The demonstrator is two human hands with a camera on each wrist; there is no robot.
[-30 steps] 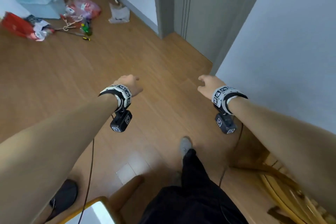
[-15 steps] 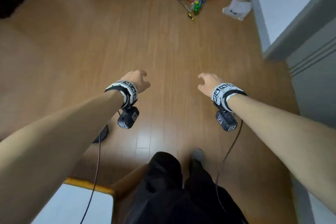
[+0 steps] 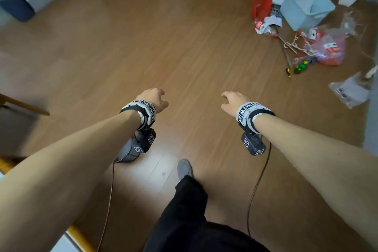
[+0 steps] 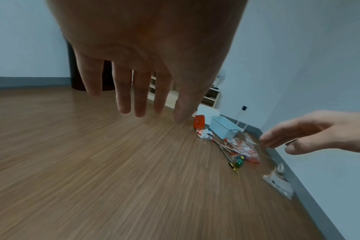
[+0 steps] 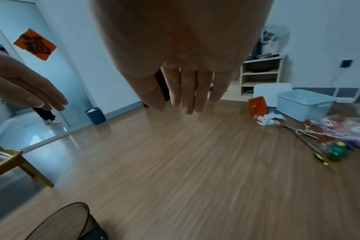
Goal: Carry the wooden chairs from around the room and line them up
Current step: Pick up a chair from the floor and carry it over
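Both my hands hang empty over the wood floor. My left hand (image 3: 155, 98) has its fingers (image 4: 123, 91) straight and relaxed, holding nothing. My right hand (image 3: 231, 101) is likewise loose, fingers (image 5: 187, 91) extended. A wooden chair (image 5: 12, 160) shows at the left edge of the right wrist view, and its leg (image 3: 26, 106) pokes in at the left of the head view, well left of my left hand. Another wooden edge (image 3: 77, 235) lies at the bottom left beside my leg.
A pile of clutter sits at the far right: a light blue bin (image 3: 306, 6), a red bag (image 3: 261, 4), plastic bags (image 3: 331, 49) and tools. A dark mesh bin (image 3: 126, 149) stands under my left wrist. A navy wastebasket (image 5: 96, 116) stands by the glass door.
My view has swung left across the room: the door and wall at the right are gone, the clutter pile has slid to the far right. Both hands stay empty and held out.
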